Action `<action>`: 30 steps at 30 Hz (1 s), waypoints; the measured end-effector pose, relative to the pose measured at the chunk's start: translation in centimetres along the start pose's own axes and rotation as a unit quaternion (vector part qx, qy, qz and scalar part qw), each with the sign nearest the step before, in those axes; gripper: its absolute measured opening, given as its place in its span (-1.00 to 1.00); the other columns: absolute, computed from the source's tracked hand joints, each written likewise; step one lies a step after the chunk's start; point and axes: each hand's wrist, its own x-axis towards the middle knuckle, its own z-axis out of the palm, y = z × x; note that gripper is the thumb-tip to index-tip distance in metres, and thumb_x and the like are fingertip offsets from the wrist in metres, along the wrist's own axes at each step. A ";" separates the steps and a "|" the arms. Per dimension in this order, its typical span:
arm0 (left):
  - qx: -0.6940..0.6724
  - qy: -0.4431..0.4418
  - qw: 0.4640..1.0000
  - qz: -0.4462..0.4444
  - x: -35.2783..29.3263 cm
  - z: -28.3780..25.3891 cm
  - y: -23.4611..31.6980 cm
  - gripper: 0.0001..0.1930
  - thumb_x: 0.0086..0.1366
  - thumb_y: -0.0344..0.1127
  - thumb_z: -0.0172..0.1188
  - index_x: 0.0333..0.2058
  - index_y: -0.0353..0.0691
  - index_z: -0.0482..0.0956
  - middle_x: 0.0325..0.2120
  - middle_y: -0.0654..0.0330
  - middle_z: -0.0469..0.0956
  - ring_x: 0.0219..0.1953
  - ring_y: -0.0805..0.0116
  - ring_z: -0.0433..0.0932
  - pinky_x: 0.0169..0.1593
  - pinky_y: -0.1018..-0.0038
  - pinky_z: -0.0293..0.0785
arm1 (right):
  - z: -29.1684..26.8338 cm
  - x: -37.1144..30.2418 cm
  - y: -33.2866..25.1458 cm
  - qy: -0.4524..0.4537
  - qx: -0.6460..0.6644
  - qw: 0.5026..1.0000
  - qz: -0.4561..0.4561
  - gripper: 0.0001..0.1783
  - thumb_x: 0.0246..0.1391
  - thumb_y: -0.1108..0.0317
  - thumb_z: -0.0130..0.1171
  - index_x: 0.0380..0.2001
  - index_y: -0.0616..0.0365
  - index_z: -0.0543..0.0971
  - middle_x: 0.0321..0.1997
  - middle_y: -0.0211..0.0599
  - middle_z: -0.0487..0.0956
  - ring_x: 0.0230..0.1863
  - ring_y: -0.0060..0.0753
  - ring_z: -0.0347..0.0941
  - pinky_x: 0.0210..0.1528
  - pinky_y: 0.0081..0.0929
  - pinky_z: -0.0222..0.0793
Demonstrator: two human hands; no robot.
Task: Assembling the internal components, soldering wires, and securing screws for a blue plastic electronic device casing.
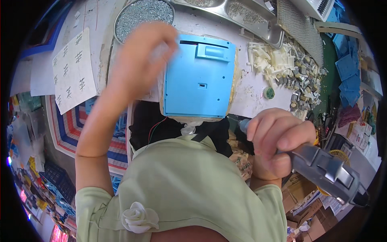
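A light-blue plastic housing (191,78) lies flat on a padded support at the table's front edge. It has a slot and a raised latch-like piece at its far end, and several small holes. My left hand (141,60) is over its far left corner, just below a round metal bowl (116,30) of small silver screws (147,14). Motion blurs the fingers, so whether they hold anything is unclear. To the right of the housing, my right hand (278,137) grips a grey and black electric screwdriver (326,167), its front end pointing left.
A metal tray (277,38) with small parts stands at the back. White plastic pieces (274,60), small metal parts (304,76) and a round green item (268,93) lie on the right. Handwritten paper (74,72) lies on the left. Blue panels (346,60) are stacked far right.
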 end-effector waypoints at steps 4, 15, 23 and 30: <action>-0.062 -0.134 0.982 0.118 -1.7 2.9 4.4 -0.75 0.20 -0.47 0.31 -0.15 -0.23 0.53 0.00 0.15 0.62 0.09 0.02 0.57 0.18 0.13 0.46 | 0.4 -0.7 1.2 -0.007 0.008 1.000 -0.014 -0.70 0.05 0.53 0.35 -0.18 0.23 0.47 -0.57 -0.28 0.51 -0.59 -0.37 0.43 -0.47 -0.32 0.46; -0.070 -0.165 0.977 0.117 -3.0 3.7 3.9 -0.73 0.18 -0.44 0.33 -0.14 -0.18 0.52 0.09 0.20 0.61 0.22 0.14 0.53 0.28 0.07 0.41 | 1.7 -0.5 1.9 -0.049 -0.108 0.993 -0.011 -0.70 0.13 0.31 0.42 -0.38 0.10 0.43 -0.67 -0.41 0.46 -0.69 -0.39 0.41 -0.54 -0.39 0.47; -0.088 -0.151 0.978 0.111 -3.3 4.1 3.6 -0.78 0.18 -0.41 0.33 -0.24 -0.17 0.47 0.11 0.18 0.60 0.22 0.13 0.52 0.27 0.05 0.41 | 0.5 2.9 3.4 -0.099 -0.073 0.990 -0.062 -0.71 0.00 0.49 0.44 -0.35 0.22 0.46 -0.62 -0.31 0.49 -0.65 -0.29 0.45 -0.50 -0.32 0.50; -0.095 -0.156 0.977 0.114 -3.3 4.2 3.4 -0.81 0.19 -0.36 0.32 -0.29 -0.19 0.48 0.07 0.14 0.62 0.22 0.14 0.53 0.27 0.05 0.42 | 1.7 2.8 3.6 -0.072 -0.063 0.994 -0.050 -0.76 0.02 0.52 0.39 -0.42 0.21 0.46 -0.64 -0.32 0.48 -0.68 -0.30 0.41 -0.54 -0.38 0.48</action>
